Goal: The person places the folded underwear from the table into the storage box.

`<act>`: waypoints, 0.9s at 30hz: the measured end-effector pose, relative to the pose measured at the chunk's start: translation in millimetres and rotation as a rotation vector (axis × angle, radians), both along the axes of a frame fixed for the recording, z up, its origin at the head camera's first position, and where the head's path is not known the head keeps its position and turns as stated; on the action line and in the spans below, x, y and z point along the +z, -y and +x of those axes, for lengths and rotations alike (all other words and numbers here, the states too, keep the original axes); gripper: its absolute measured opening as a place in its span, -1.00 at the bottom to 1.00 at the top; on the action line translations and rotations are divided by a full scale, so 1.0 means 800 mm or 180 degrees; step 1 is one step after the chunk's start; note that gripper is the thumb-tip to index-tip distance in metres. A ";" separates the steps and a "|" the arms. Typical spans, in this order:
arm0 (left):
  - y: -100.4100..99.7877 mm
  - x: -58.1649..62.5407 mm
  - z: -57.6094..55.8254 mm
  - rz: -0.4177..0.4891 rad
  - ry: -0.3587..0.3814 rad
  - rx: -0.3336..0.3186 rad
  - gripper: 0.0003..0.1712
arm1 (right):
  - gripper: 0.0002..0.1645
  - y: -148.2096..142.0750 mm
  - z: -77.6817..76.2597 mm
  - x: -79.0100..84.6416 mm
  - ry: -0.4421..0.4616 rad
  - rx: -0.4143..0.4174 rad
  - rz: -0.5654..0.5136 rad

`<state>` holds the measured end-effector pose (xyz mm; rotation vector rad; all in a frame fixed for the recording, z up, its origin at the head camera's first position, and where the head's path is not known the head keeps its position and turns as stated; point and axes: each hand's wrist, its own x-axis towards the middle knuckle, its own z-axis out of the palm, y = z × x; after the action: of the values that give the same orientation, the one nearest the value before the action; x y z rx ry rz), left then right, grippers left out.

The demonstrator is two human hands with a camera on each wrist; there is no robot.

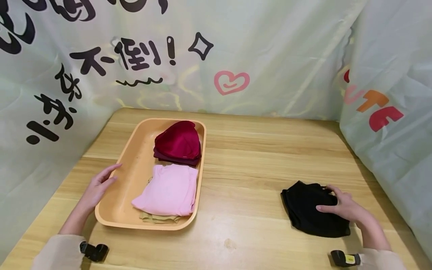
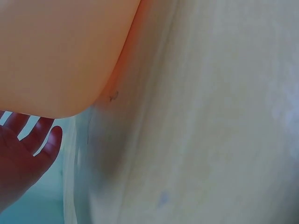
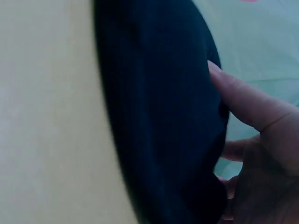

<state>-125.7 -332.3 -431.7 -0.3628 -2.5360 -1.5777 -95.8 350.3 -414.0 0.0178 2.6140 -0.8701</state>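
Observation:
In the head view my left hand (image 1: pixel 98 187) is at the left rim of an orange plastic tray (image 1: pixel 129 183), its fingers loosely extended. The left wrist view shows the fingers of that hand (image 2: pixel 28 144) by the tray's outer wall (image 2: pixel 56 60). At the right, my right hand (image 1: pixel 344 204) grips the right side of a folded black cloth (image 1: pixel 310 210) on the table. Its thumb lies over the black fabric (image 3: pixel 163 107) in the right wrist view, and the fingertips are partly hidden behind it.
Inside the tray, along its right side, lie a folded dark red cloth (image 1: pixel 179 140) and a folded pink cloth (image 1: pixel 172 187) over a yellowish one (image 1: pixel 158 218). A pale printed curtain (image 1: pixel 276 67) borders the wooden table (image 1: pixel 243 180) at the back and sides.

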 end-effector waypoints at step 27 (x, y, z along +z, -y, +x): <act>0.000 -0.001 0.001 0.0097 -0.0012 -0.0042 -0.59 | -0.12 0.049 -0.002 0.011 -0.0018 -0.0506 -0.0476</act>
<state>-125.2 -332.0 -432.7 -0.3795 -2.5088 -1.6167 -97.2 311.4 -405.1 0.1852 2.5725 -1.1197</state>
